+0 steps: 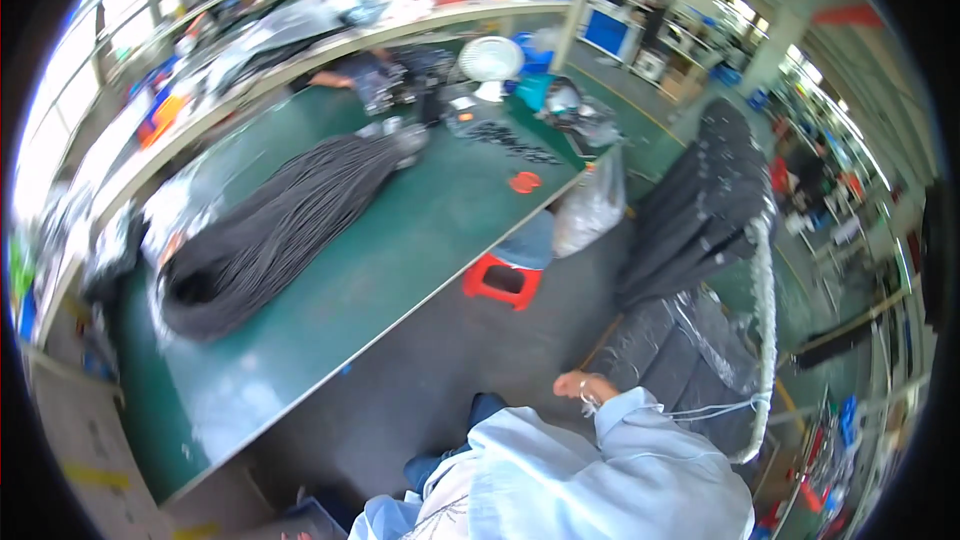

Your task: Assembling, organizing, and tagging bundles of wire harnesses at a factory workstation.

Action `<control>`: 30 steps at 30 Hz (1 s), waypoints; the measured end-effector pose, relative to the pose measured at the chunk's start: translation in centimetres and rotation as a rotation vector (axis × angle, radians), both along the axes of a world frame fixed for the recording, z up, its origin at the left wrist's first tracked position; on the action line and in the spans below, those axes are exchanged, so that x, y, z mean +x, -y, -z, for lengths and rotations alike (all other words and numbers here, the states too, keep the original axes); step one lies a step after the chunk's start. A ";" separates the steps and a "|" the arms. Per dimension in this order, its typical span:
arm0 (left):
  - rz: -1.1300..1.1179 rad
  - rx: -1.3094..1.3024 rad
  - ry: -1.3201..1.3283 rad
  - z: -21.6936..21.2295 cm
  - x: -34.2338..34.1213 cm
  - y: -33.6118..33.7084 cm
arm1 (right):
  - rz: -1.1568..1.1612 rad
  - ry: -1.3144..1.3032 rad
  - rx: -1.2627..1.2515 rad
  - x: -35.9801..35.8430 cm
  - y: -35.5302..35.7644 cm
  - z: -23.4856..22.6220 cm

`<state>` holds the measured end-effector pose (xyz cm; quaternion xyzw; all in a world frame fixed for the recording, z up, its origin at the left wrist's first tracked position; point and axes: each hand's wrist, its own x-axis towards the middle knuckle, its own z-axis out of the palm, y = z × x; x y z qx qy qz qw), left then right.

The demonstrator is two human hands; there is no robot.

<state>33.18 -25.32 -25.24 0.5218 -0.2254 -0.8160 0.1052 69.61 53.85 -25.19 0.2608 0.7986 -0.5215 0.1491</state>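
My right hand (582, 387) sits just past the cuff of my pale blue sleeve (640, 440), fingers curled shut around a thin white string (700, 408). The string runs taut from my hand off to the right, where it meets the clear plastic wrapping (765, 340) along the edge of a stack of dark grey bundles (680, 350) standing on the floor right beside me. My left hand is out of sight, so I cannot tell what it is doing.

Above that stack, a taller heap of the same dark material (710, 200) leans up and away, partly covered in the same clear wrapping.

To my left, across a strip of grey floor (420, 380), the long green table (400, 250) stretches away. A big black coil of thin cords (270, 230) lies on it, well apart from my hand. A red plastic stool (503, 280) stands at the table's edge, with a clear bag (590, 205) next to it on the floor.

Further along the table lie a small orange thing (524, 181) and a white fan (491, 62). At the far end, another person's arm (335, 80) rests on the table among cluttered parts.
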 end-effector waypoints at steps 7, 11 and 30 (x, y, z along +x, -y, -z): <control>0.752 -0.342 0.026 -14.0 -9.6 -31.0 | 0.862 0.686 1.537 19.1 -21.4 -25.6; 1.054 -0.934 -0.246 -8.8 -19.5 -31.8 | 1.226 0.874 1.754 31.3 -23.3 -29.3; 2.409 -2.347 -1.035 -7.7 -13.4 -71.8 | 1.584 0.814 0.905 33.7 -15.5 -30.4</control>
